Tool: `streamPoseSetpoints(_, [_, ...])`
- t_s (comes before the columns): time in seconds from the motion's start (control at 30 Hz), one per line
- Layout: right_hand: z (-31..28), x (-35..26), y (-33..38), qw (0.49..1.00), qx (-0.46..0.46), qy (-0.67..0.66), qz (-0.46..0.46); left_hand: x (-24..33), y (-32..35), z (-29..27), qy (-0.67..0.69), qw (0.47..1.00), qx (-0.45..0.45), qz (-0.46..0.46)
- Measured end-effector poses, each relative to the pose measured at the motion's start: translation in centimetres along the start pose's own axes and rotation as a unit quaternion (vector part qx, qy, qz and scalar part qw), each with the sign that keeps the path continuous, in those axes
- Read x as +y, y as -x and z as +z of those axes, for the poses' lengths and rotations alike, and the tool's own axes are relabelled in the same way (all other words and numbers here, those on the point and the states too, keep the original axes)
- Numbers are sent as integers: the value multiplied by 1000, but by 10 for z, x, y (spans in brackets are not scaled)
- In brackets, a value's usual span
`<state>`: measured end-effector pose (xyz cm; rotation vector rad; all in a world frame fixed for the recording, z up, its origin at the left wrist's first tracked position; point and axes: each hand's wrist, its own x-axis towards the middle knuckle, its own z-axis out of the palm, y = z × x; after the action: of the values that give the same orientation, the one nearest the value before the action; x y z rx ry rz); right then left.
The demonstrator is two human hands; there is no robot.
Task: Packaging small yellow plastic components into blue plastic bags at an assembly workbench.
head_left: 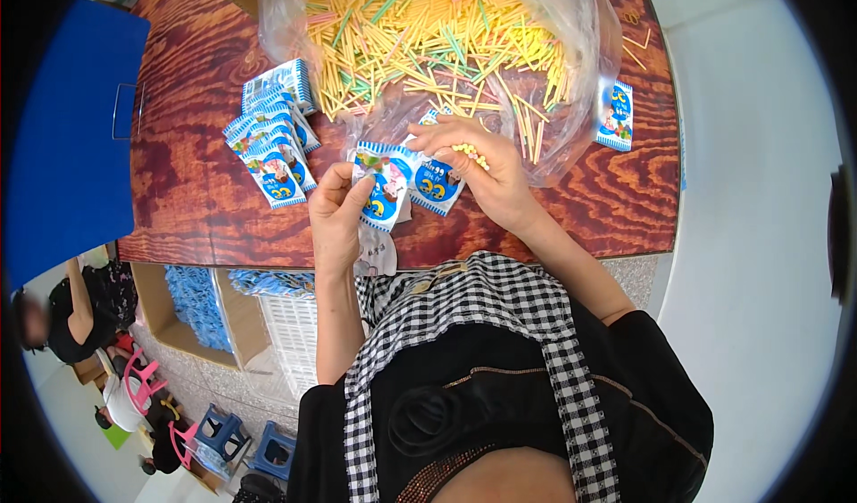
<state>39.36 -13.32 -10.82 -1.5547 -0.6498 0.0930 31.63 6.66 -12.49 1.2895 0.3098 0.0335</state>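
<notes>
My left hand (336, 213) pinches a small blue-and-white printed packet (386, 201) between thumb and fingers, above the near edge of the table. My right hand (491, 168) is closed around a bundle of thin yellow sticks (470, 155), whose ends show beside the thumb. Its fingertips reach toward the top of the held packet; whether they touch it I cannot tell. Another such packet (436, 189) lies just below the right hand, partly covered by it. Beyond both hands, a large clear plastic bag (596, 74) lies spread out with a heap of yellow, green and pink sticks (437, 39).
Several packets (275, 164) lie overlapped to the left, with a small stack (290, 82) behind them. A single packet (616, 115) is at the right on the red wood-grain table (214, 231). Below the table's edge are a wooden bin (192, 302) of blue packets and a white crate (290, 333).
</notes>
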Motion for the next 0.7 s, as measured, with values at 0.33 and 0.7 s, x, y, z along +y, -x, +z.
streamPoseSetpoints(0.33, [-2, -1, 2, 1000, -4, 16, -10, 4, -1, 0, 28, 999, 42, -4])
streamPoseSetpoints(0.7, [-2, -1, 4, 999, -8, 24, -20, 8, 4, -1, -92, 993, 31, 63])
